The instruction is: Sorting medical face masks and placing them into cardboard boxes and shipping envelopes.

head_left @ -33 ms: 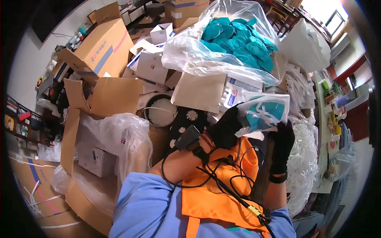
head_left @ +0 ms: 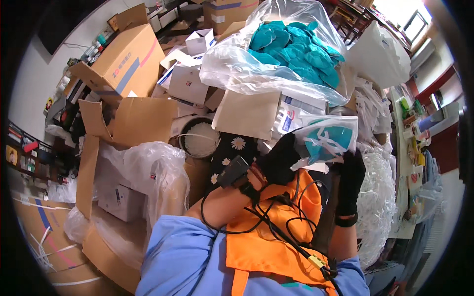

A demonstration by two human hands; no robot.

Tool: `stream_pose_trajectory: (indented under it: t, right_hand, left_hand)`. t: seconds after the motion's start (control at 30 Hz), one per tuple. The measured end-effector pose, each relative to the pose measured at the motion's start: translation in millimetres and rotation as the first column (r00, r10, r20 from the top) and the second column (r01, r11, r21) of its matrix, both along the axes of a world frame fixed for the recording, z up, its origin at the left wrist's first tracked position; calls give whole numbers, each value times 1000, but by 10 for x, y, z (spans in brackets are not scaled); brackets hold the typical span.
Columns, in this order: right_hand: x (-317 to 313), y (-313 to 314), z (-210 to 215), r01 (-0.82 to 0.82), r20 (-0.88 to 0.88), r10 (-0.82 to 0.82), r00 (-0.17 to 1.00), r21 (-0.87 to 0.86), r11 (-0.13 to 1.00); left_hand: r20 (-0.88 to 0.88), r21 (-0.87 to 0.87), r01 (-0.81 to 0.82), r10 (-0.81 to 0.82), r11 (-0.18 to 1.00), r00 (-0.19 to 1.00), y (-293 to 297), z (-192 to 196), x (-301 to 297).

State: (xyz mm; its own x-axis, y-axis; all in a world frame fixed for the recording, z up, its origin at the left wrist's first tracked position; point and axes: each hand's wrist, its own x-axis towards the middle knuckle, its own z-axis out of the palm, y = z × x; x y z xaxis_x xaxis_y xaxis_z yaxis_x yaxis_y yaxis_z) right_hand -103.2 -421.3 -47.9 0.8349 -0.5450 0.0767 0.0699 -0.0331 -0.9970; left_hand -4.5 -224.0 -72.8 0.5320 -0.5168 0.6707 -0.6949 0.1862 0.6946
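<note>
A teal face mask with white straps (head_left: 323,140) sits in a clear plastic bag (head_left: 349,129) above my lap. My left hand (head_left: 277,159), in a black glove, grips the bag's left side, its fingertips partly behind the plastic. On the bag's lower right corner, my right hand (head_left: 351,172), gloved in black too, has its fingers closed. Beyond both hands, a heap of teal masks (head_left: 296,49) fills a large clear plastic liner (head_left: 227,69).
To my left stands an open carton (head_left: 89,172) with a plastic liner and a white box (head_left: 122,201) inside. A bucket of white material (head_left: 200,139) is beside my knee. Clear plastic bags (head_left: 376,207) pile up on my right. A cable (head_left: 261,222) crosses my orange apron (head_left: 276,241).
</note>
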Motion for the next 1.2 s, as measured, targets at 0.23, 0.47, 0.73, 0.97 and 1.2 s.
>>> stream_pose_trajectory:
  t: [0.23, 0.47, 0.73, 0.97, 1.2]
  right_hand:
    - [-27, -325, 180, 6, -151, -28, 988, -142, 990]
    - [-400, -1568, 43, 375, 122, -369, 921, -533, 759]
    - [315, -2711, -263, 162, 93, -291, 952, -961, 225]
    - [1284, -3264, -527, -67, -57, 36, 998, -837, 544]
    - [1423, -1783, -608, -71, -41, 58, 997, -649, 757]
  left_hand:
    - [-428, -79, 164, -182, 983, 885, 0, -12, -48]
    - [-602, 72, 214, -129, 974, 788, 341, -123, 213]
    - [11, 912, 49, -143, 407, 990, 156, -160, 99]
    - [59, 829, -24, -45, 559, 997, 225, -647, -79]
    - [-50, 885, 101, -122, 455, 991, 520, -266, 145]
